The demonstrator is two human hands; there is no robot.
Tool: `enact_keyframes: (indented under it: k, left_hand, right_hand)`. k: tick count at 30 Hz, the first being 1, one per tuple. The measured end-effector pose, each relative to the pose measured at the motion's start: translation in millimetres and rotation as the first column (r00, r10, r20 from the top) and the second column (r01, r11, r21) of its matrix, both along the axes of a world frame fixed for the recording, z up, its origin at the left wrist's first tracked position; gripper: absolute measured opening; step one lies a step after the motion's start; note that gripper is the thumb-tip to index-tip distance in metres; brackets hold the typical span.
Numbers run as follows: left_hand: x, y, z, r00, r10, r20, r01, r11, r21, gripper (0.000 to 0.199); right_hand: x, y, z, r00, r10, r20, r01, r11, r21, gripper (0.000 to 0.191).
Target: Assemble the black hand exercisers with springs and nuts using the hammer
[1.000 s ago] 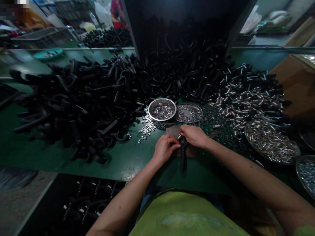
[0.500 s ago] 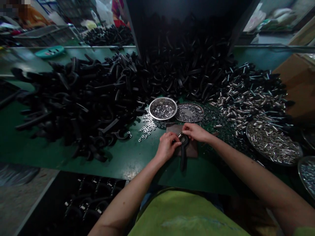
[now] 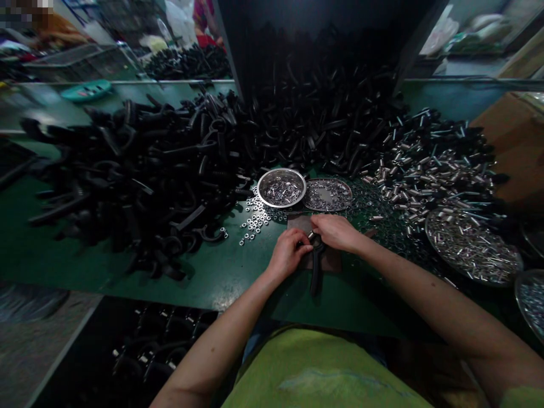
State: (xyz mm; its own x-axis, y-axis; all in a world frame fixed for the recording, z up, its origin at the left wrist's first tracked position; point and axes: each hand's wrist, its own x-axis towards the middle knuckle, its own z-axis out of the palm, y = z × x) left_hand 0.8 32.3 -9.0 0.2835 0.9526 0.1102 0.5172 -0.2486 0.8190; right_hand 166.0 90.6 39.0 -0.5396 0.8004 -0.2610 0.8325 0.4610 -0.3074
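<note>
A black curved plastic part with a straight handle (image 3: 315, 275) lies over a brown square pad (image 3: 334, 262), its handle pointing toward me. My left hand (image 3: 289, 249) is closed on the upper left of this part. A small silver metal piece, perhaps a spring or sleeve (image 3: 311, 234), shows between the hands at the part's top end. My right hand (image 3: 334, 231) is closed at the upper right of the part, its fingertips by the silver piece; what they pinch is hidden.
Black plastic parts (image 3: 170, 153) heap at left and back. A steel bowl (image 3: 259, 190) and a shallow dish (image 3: 326, 195) hold small metal pieces; loose nuts (image 3: 255, 218) lie beside. Silver-tipped parts (image 3: 442, 158), a large tray (image 3: 429, 226) and a cardboard box (image 3: 510, 130) stand right.
My right hand has shifted slightly left and turned over the top of the black part, covering more of its ring. My left hand stays almost in place.
</note>
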Motion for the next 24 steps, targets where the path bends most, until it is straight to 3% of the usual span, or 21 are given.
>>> enact_keyframes:
  k: [11, 14, 20, 24]
  left_hand:
    - [-0.7, 5.0, 8.2, 0.995, -0.075, -0.060, 0.073, 0.997, -0.038, 0.008]
    - [-1.0, 6.5, 7.6, 0.997, -0.071, -0.015, 0.070, 0.995, -0.068, 0.007]
    - [-2.0, 11.0, 1.3, 0.987, 0.062, 0.151, -0.030, 0.979, -0.203, 0.007]
    - [-2.8, 12.8, -1.5, 0.983, 0.036, 0.178, 0.005, 0.975, -0.224, 0.007]
  right_hand:
    - [-5.4, 0.2, 5.6, 0.991, 0.063, 0.120, -0.066, 0.998, 0.019, 0.016]
    - [-9.3, -2.2, 7.5, 0.991, 0.070, 0.117, -0.075, 0.996, 0.039, 0.021]
    - [0.7, -4.6, -1.4, 0.998, 0.009, 0.057, -0.011, 0.999, 0.031, 0.014]
    - [9.2, -9.3, -12.3, 0.998, -0.063, -0.021, 0.064, 0.997, 0.039, 0.013]
